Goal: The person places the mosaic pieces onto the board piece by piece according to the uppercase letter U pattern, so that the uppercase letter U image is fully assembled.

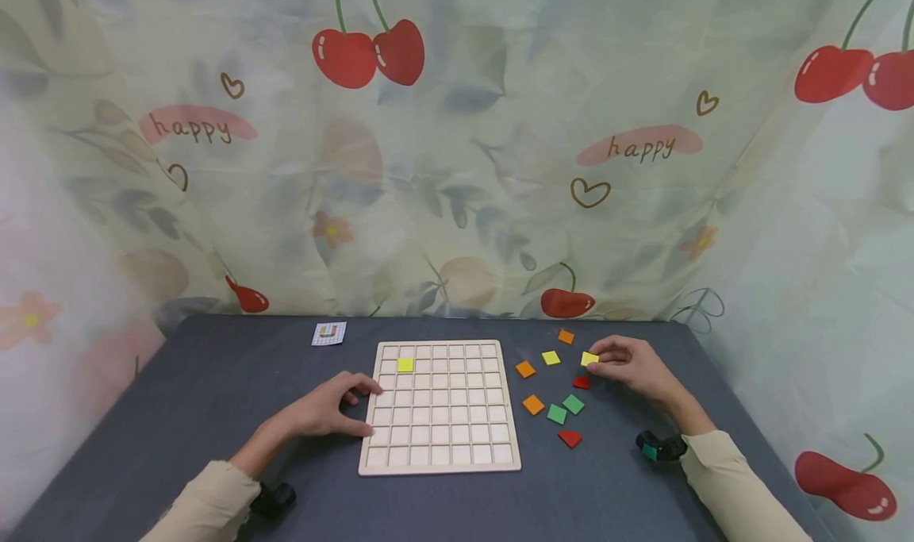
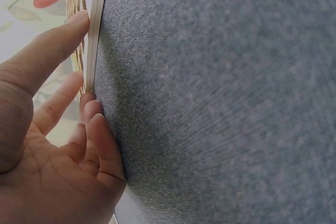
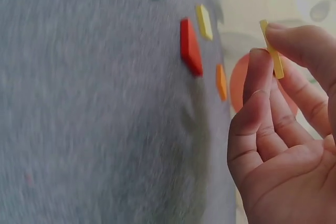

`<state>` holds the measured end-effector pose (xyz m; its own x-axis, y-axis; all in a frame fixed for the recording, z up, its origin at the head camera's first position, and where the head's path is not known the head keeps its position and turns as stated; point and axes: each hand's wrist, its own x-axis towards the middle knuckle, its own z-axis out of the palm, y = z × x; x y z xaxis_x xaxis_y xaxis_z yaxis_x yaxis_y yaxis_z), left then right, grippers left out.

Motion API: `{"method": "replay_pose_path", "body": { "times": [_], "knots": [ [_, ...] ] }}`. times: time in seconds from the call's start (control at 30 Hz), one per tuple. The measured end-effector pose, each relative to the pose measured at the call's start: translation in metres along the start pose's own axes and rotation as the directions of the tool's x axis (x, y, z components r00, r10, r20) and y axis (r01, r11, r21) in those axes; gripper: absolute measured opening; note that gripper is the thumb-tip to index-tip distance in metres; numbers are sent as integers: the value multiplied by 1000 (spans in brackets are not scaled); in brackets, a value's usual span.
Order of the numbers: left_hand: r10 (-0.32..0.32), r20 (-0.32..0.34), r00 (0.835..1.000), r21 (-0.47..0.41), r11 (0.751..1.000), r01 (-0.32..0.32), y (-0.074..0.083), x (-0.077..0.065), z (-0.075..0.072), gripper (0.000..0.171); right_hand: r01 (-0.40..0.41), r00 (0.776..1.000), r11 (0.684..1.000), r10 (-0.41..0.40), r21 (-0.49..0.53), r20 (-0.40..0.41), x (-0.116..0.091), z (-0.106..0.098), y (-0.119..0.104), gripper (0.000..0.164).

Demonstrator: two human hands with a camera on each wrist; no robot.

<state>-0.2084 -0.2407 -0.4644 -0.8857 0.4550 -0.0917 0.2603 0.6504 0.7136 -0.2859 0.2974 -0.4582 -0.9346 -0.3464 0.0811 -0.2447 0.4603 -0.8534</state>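
Observation:
My right hand [image 1: 631, 367] pinches a yellow square tile [image 1: 589, 359] between thumb and fingers, above the table at the right. In the right wrist view this thin tile [image 3: 277, 65] appears edge-on, apart from the tabletop. My left hand [image 1: 334, 403] rests at the left edge of a pale wooden grid board [image 1: 439, 471], its thumb and index fingertip touching the rim. The left wrist view has the thumb [image 2: 79, 22] on the board's side rim [image 2: 95, 30], with the other fingers loosely bent. One bright yellow tile [image 1: 405, 365] lies in a cell near the board's upper left.
Loose tiles lie right of the board: orange [image 1: 533, 405], yellow [image 1: 551, 358], red [image 1: 570, 439] and green [image 1: 557, 414]. A small printed card [image 1: 328, 334] lies at the back left of the dark table [image 1: 571, 502]. A patterned curtain [image 1: 457, 169] hangs behind.

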Motion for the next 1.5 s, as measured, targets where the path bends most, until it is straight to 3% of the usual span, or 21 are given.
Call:
{"method": "replay_pose_path", "body": {
  "times": [0.27,0.77,1.03,1.5],
  "knots": [
    [-2,4,1000,-2,1000,2,2,0,0,54,-20,1000,999,20,33,17,1,10,-11,33],
    [0,-4,1000,5,1000,0,2,-1,-1,55,56,995,996,-60,63,74,7,30,-20,24],
    [-9,-4,1000,6,1000,9,3,-2,0,55,51,994,997,-57,56,96,11,44,-31,25],
    [-10,-3,1000,6,1000,10,2,-1,0,55,157,973,983,-170,95,156,21,69,-45,19]
  ]
}}
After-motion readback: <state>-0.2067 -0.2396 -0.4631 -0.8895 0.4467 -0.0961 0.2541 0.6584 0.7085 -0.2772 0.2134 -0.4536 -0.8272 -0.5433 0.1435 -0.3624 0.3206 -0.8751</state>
